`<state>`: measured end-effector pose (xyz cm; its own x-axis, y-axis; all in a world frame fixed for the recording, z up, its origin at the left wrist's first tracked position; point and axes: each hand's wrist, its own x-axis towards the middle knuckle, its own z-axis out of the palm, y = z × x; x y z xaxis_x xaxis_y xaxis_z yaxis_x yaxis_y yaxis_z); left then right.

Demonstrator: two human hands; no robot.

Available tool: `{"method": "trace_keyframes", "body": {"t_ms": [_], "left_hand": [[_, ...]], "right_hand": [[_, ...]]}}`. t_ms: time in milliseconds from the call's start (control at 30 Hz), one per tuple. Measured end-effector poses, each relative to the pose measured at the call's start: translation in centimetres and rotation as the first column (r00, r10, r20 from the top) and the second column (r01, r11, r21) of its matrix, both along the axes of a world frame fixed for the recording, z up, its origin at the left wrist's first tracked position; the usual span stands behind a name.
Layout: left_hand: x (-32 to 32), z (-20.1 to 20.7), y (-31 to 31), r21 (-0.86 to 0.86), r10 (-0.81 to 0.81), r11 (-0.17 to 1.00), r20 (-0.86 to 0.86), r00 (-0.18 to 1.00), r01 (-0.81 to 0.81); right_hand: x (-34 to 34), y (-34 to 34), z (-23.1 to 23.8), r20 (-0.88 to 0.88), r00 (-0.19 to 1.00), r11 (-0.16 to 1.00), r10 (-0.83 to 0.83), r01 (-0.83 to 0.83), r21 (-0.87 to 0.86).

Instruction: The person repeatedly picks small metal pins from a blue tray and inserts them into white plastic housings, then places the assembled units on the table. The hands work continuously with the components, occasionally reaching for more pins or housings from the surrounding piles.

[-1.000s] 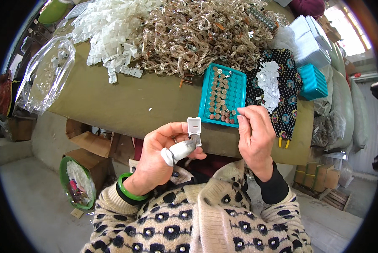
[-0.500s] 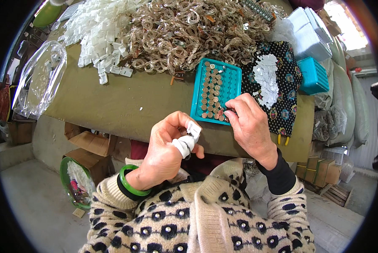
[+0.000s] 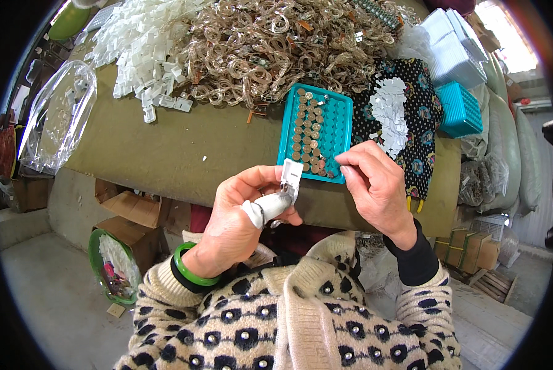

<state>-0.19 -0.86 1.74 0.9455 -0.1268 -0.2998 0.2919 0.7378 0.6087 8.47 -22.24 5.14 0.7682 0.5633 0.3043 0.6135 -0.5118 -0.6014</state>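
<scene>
My left hand (image 3: 230,219) is closed on a small white plastic case (image 3: 291,176), pinched between the fingers and a thumb wrapped in white cloth (image 3: 267,207) with a dark band around it. The case stands tilted up in front of the near edge of a teal tray (image 3: 284,132). Small round coin-like metal cells (image 3: 307,132) fill the left part of that tray. Just right of the tray's near corner, my right hand (image 3: 378,188) has thumb and forefinger pinched close together. Whatever may be between those fingertips is too small to make out.
A heap of clear coiled wires (image 3: 258,55) covers the table's far side, beside a pile of white plastic cases (image 3: 144,61). White flat pieces (image 3: 389,114) lie on a dark patterned cloth (image 3: 418,166). Teal stacked trays (image 3: 460,110) stand at right. A clear plastic bag (image 3: 57,117) lies left.
My right hand has drawn back slightly to the right, off the tray's near end. My left hand has turned the white case more upright, and the tray sits slightly farther left.
</scene>
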Motion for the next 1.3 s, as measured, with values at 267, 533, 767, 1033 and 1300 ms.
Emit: {"method": "trace_keyframes", "body": {"t_ms": [267, 533, 767, 1033, 1300], "left_hand": [[0.3, -0.1, -0.1, 0.029, 0.031, 0.999, 0.011, 0.999, -0.031], [0.5, 0.5, -0.3, 0.073, 0.049, 0.996, 0.094, 0.994, -0.056], [0.6, 0.6, -0.6, 0.144, 0.036, 0.988, 0.116, 0.993, -0.052], [0.3, 0.5, -0.5, 0.109, 0.025, 0.994, 0.078, 0.997, -0.033], [0.2, 0.2, -0.7, 0.11, 0.032, 0.993, 0.107, 0.994, -0.044]], "right_hand": [[-1.1, 0.3, -0.6, 0.099, 0.994, 0.988, 0.056, -0.041, -0.15], [-0.1, 0.7, 0.0, 0.1, 0.987, 0.972, 0.129, -0.106, -0.211], [-2.0, 3.0, 0.5, 0.328, 0.937, 0.99, 0.122, -0.136, 0.02], [-2.8, 3.6, 0.7, 0.235, 0.965, 0.989, 0.115, -0.134, 0.067], [-3.0, 4.0, 0.4, 0.182, 0.98, 0.989, 0.079, -0.101, 0.11]]}}
